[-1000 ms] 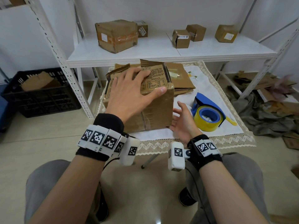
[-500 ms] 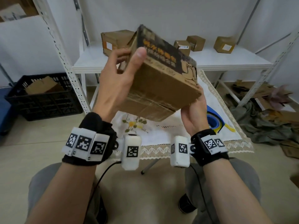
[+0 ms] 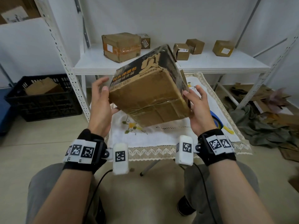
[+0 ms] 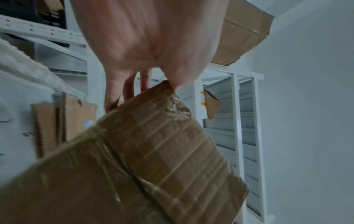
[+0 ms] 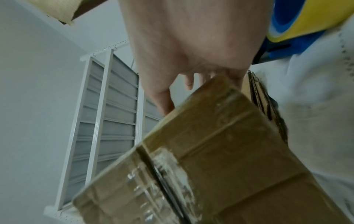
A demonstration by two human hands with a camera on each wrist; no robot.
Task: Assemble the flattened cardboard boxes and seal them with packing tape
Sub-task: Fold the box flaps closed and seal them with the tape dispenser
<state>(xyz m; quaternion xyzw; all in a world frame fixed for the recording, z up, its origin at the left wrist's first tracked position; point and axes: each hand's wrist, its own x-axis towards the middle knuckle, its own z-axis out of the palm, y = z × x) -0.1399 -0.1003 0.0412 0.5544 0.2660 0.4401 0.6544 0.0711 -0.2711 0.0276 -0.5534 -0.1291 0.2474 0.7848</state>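
Black wristbands (image 3: pixel 88 137) carry white coded markers (image 3: pixel 82 151); grey trousers (image 3: pixel 48 185), dark shoes (image 3: pixel 186 206).

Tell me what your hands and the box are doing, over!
Left hand, right hand holding box up, tilted. Taped seam faces me. Nothing blocking.

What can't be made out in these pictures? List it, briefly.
Head view: far faces of the cardboard box, turned away.
Head view: the tape dispenser, mostly behind the right hand.
Head view: labels on the shelf boxes, too small to read.
Left wrist view: fingertips of the left hand, behind the box and blurred.
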